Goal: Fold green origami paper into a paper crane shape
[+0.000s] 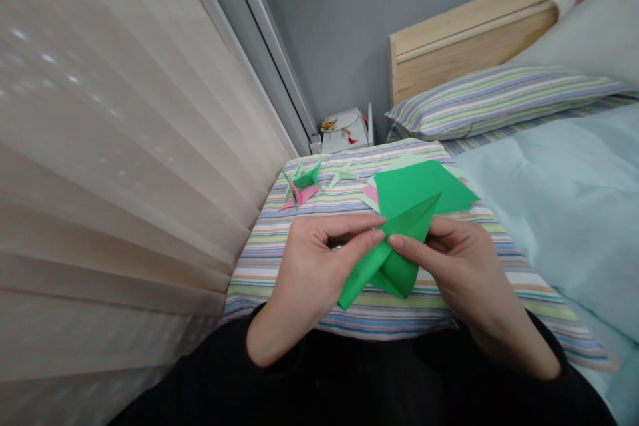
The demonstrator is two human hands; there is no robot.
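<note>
Between my two hands is a partly folded sheet of green origami paper [407, 269], held above a striped cloth surface. My left hand [319, 263] pinches its left edge between thumb and forefinger. From the other side, my right hand [456, 259] grips it, thumb pressed on the front near the middle and fingers hidden behind. One pointed flap rises to the upper right, and other flaps hang down below. Just beyond lies a stack of paper sheets [424, 185], green on top with pale green and pink edges showing beneath.
Folded paper cranes [302, 183] in green and pink sit at the far left of the striped pillow [269, 253], beside a pale green folded piece [343, 175]. A pleated curtain [124, 166] borders the left. Light blue bedding [564, 193] lies right; a wooden headboard [464, 46] stands behind.
</note>
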